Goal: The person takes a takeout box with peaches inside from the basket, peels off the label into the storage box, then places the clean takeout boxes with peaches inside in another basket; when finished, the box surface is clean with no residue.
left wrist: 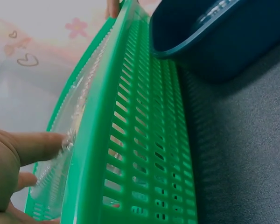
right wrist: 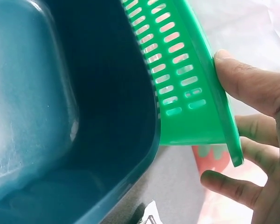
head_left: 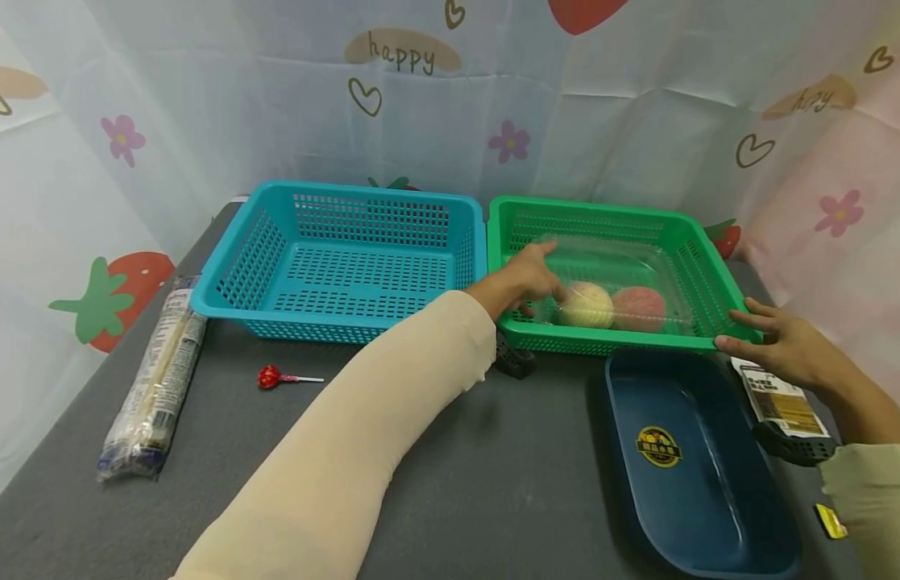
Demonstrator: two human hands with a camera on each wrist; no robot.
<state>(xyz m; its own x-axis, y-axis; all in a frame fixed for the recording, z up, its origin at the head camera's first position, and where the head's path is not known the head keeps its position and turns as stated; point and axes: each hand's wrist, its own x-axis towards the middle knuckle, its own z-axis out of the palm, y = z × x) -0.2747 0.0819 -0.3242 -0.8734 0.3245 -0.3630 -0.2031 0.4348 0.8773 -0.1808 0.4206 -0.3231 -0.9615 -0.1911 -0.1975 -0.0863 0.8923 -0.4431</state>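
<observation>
In the head view my left hand point(head_left: 525, 278) grips the left end of a clear plastic box point(head_left: 602, 258) in the green basket point(head_left: 602, 209). A pale yellow ball point(head_left: 586, 306) and a pink ball point(head_left: 640, 309) lie side by side in the box. The left wrist view shows a finger of that hand straight against the plastic, just past the basket's rim. At the basket's right front corner, my right hand point(head_left: 790, 342) touches the rim; in the right wrist view its thumb point(right wrist: 242, 77) lies on the rim with the other fingers spread.
A blue basket point(head_left: 370, 318) stands left of the green one. In front is a dark blue tub point(head_left: 696, 483), with a printed packet point(head_left: 779, 399) and small yellow wrapper point(head_left: 830, 521) to its right. A red lollipop point(head_left: 270, 376) and a long clear-wrapped package point(head_left: 155, 387) lie at left.
</observation>
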